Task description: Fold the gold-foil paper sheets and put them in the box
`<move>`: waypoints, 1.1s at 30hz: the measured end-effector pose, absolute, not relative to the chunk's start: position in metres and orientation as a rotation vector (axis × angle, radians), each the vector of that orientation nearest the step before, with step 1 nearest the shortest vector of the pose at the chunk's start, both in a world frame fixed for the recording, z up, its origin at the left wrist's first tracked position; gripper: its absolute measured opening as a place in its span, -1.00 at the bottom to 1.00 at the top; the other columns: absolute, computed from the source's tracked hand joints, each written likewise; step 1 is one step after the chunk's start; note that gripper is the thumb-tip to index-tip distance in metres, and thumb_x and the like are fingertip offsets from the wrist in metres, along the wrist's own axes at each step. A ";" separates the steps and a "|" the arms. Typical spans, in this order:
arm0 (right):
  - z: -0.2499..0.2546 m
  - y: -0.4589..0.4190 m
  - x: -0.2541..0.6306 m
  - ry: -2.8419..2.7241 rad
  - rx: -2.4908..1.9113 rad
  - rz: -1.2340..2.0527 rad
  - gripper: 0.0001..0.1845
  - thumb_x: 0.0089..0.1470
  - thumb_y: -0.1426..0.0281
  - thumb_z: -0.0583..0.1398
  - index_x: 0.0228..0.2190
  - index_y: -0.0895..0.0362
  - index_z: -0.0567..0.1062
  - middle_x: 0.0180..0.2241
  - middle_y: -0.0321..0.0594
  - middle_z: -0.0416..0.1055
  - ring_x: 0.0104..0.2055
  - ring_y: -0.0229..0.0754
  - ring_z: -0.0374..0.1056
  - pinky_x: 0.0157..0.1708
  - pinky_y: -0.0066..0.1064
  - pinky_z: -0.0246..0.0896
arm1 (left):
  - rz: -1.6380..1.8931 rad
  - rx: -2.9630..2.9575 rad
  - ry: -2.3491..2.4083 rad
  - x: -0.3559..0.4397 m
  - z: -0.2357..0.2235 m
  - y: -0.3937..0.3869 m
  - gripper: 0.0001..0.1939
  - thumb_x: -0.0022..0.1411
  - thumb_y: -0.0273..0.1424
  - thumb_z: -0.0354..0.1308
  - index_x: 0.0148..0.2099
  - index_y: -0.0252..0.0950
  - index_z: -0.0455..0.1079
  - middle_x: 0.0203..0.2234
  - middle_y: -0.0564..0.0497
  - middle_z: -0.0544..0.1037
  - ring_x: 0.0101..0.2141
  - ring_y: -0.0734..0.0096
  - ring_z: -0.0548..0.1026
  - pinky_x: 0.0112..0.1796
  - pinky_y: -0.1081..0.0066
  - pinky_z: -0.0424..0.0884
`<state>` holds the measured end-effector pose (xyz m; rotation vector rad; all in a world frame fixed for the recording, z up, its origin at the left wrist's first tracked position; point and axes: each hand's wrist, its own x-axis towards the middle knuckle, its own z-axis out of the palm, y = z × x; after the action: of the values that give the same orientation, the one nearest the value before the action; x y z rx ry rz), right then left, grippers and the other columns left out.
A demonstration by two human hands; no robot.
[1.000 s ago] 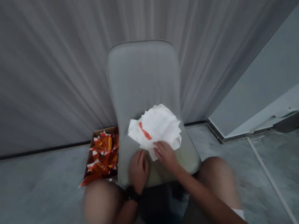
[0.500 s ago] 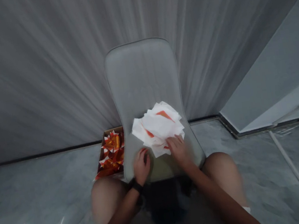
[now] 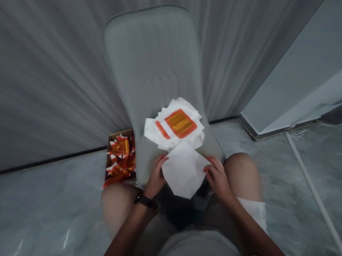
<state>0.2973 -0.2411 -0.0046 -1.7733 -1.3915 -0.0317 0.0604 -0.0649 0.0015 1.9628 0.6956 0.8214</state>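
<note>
A white sheet of paper [image 3: 185,171] hangs between my two hands, just in front of the chair seat. My left hand [image 3: 156,176] pinches its left corner, and a dark watch sits on that wrist. At the opposite corner, my right hand [image 3: 217,176] grips the sheet between thumb and fingers. Behind it, a loose pile of white papers [image 3: 153,128] lies fanned out on the grey chair [image 3: 152,54]. On top of the pile shows an orange and gold square [image 3: 180,123], with a red-orange strip to its left.
On the floor left of the chair stands an open cardboard box [image 3: 107,162] holding orange, red and white folded pieces [image 3: 119,148]. A grey curtain [image 3: 55,76] hangs behind the chair. A white panel [image 3: 303,75] slants in at the right. My knees flank the seat.
My right hand has drawn a sheet off the pile toward me, and my left hand has come up to its other corner. The orange and gold square on the pile is now uncovered.
</note>
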 end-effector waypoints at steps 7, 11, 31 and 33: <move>-0.005 -0.251 0.280 -1.628 -1.963 -0.130 -0.25 0.12 0.52 0.21 0.32 0.09 0.25 0.44 0.14 -0.06 0.47 0.31 -0.10 0.26 0.29 0.14 | 0.864 2.147 0.858 0.042 0.009 -0.082 -0.81 0.23 -0.57 0.14 -0.20 -0.18 0.48 0.17 -0.07 0.44 0.24 0.14 0.36 0.24 0.07 0.31; -0.017 -0.276 0.253 -1.883 -1.869 0.081 0.03 -0.07 0.39 0.41 0.38 0.07 0.17 0.46 0.15 -0.10 0.48 0.36 -0.11 0.26 0.25 0.18 | 0.911 2.147 0.992 0.015 0.009 -0.105 -0.86 0.17 -0.56 0.16 -0.27 -0.19 0.37 0.13 -0.07 0.48 0.20 0.09 0.39 0.19 0.05 0.34; 0.022 -0.228 0.265 -1.800 -1.508 0.264 -0.63 0.30 0.41 0.13 0.05 -0.01 0.60 0.03 -0.11 0.58 0.07 0.00 0.48 0.07 -0.10 0.45 | 0.837 1.662 0.822 -0.023 0.024 -0.111 -0.75 0.24 -0.17 0.30 -0.35 -0.20 0.40 -0.27 -0.10 0.66 0.00 0.10 0.59 0.20 -0.06 0.38; 0.022 -0.217 0.267 -1.812 -1.510 0.188 -0.54 0.30 0.47 0.07 0.13 -0.02 0.55 0.12 -0.10 0.52 0.20 0.02 0.39 0.15 -0.03 0.40 | 0.912 1.671 0.854 -0.019 0.031 -0.105 -0.73 0.24 -0.20 0.28 -0.39 -0.20 0.34 -0.34 -0.05 0.65 -0.13 0.18 0.62 0.23 -0.07 0.35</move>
<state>0.2673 -0.2170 0.0218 -1.5097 -1.8121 0.1884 -0.0193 -0.1048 0.0313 1.6714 0.8540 0.9121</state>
